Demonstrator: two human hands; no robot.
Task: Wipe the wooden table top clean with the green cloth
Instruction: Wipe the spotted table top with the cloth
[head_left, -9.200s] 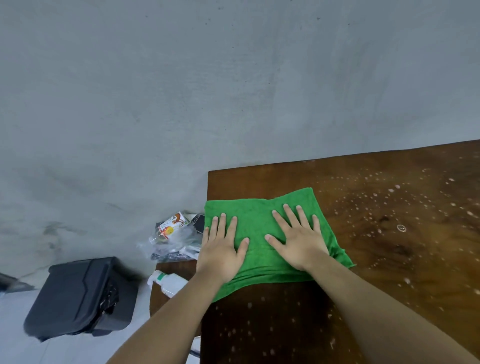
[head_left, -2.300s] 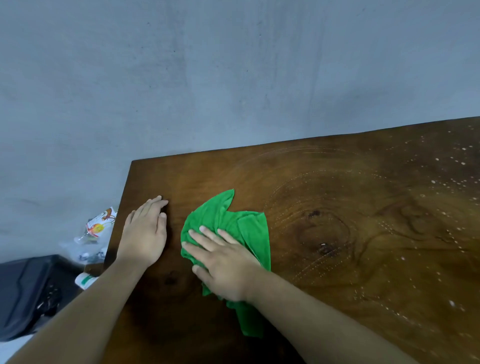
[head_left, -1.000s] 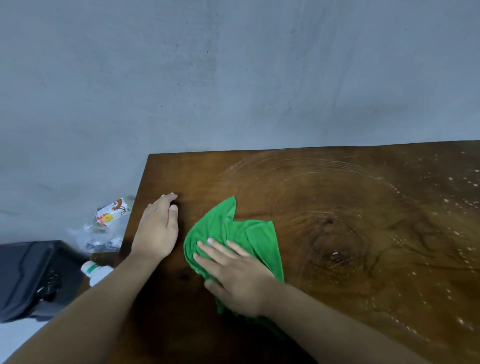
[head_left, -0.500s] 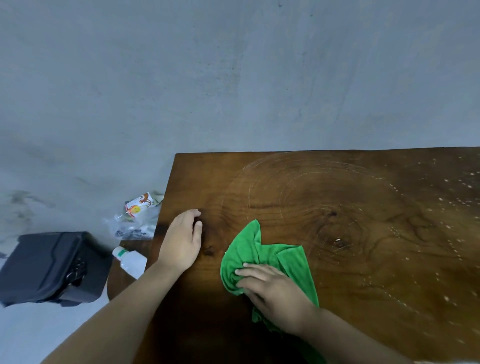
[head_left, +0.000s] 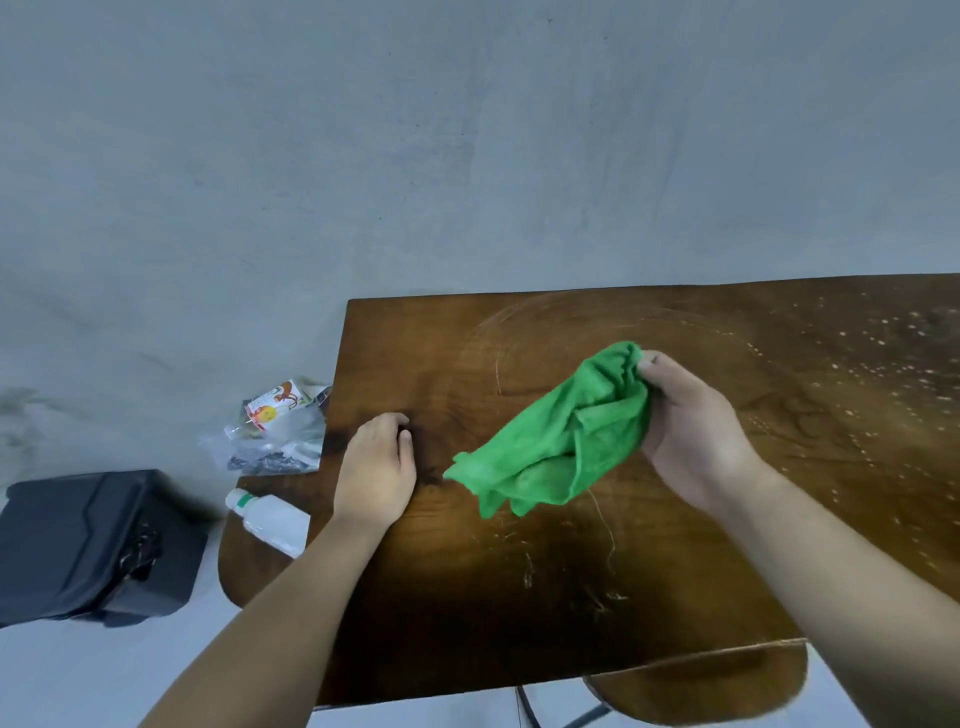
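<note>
The green cloth (head_left: 563, 439) is bunched up and lifted off the wooden table top (head_left: 519, 571), hanging from my right hand (head_left: 691, 431), which grips its right end. My left hand (head_left: 376, 470) rests on the table near its left edge, fingers curled, holding nothing. Faint curved wipe marks show on the left part of the wood. White droplets speckle the table's right side (head_left: 883, 358).
Left of the table, a lower wooden surface holds a white bottle (head_left: 270, 519) and a clear plastic bag of packets (head_left: 275, 426). A black case (head_left: 88, 545) sits on the floor at far left. A round stool seat (head_left: 701, 686) shows below the table's near edge.
My right hand has lifted the cloth off the table and bunched it; half a second ago it pressed the cloth flat on the wood. My left hand stayed by the left edge.
</note>
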